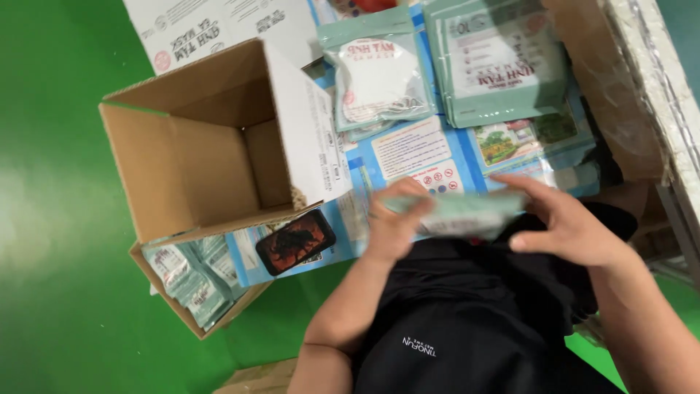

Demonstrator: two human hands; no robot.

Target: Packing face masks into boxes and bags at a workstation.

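My left hand (394, 222) and my right hand (565, 226) share a thin stack of pale green packets (467, 211), left fingers (408, 208) wrapped over one end, right fingers (525, 191) clamped along the far edge with the thumb tucked below. The stack is smeared by motion, so I cannot tell how many packets it holds or what is printed on them. My own dark shirt (467, 321) hides whatever lies beneath my wrists.

Just beyond my fingers, a blue printed sheet (408, 149) covers the table, partly buried under a sealed bag of white masks (379, 76) and a taller pile of green packets (503, 62) whose top runs out of view. Right of my right hand, a brown cardboard wall (620, 95) is cut off by the frame, and shadow swallows the corner behind it.

Left of my left hand, an open empty carton (211, 146) stands close, one flap leaning toward my fingers. A dark phone (295, 241) lies tilted just below that flap. Lower left, a second box (193, 273) of green packets is half hidden under the carton. Past both boxes the green floor (58, 219) spreads wide; the tight spots are the flap edge and the cardboard wall on either side
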